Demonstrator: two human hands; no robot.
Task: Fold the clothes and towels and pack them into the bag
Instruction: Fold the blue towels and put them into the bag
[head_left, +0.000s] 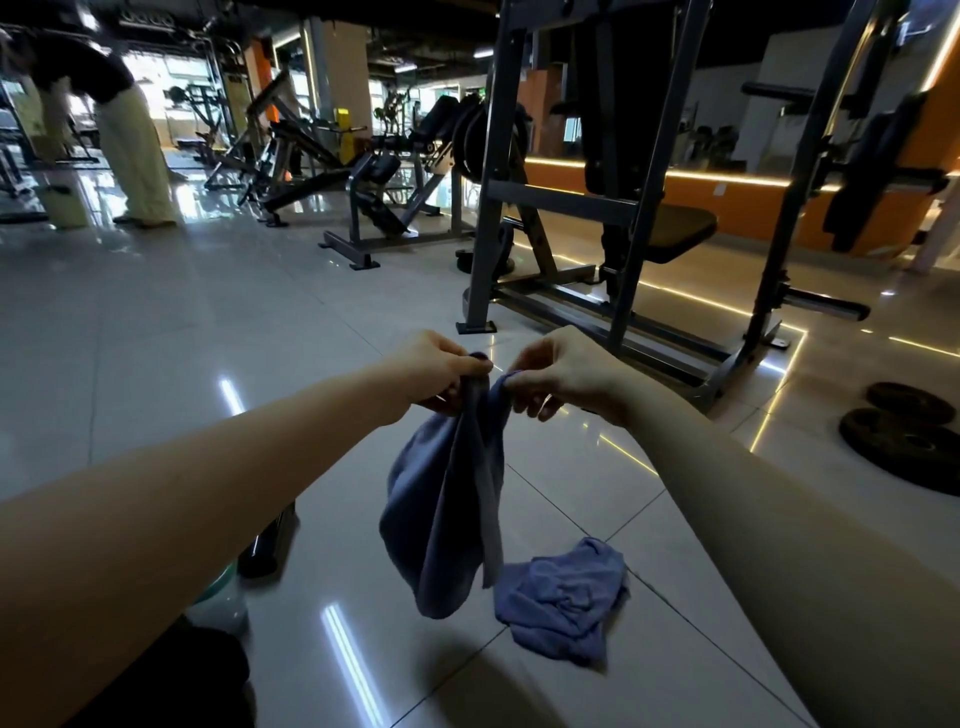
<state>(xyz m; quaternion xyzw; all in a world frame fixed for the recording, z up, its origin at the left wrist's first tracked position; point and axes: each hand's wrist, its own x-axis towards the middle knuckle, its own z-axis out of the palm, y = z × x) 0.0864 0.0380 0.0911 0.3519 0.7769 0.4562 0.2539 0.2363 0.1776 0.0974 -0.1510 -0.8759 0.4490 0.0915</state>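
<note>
A blue towel (447, 509) hangs in the air in front of me, drooping in loose folds toward the floor. My left hand (436, 371) pinches one top corner and my right hand (561, 374) pinches the other, the two hands close together. A second blue towel (563, 597) lies crumpled on the tiled floor just below and to the right of the hanging one. No bag can be made out with certainty; a dark shape (171, 680) fills the bottom left corner.
A grey weight rack (613, 218) with a bench stands right behind my hands. Weight plates (904, 441) lie on the floor at right. A dark bottle (267, 540) and a pale green object (221, 597) sit under my left arm. A person (119, 119) stands far left.
</note>
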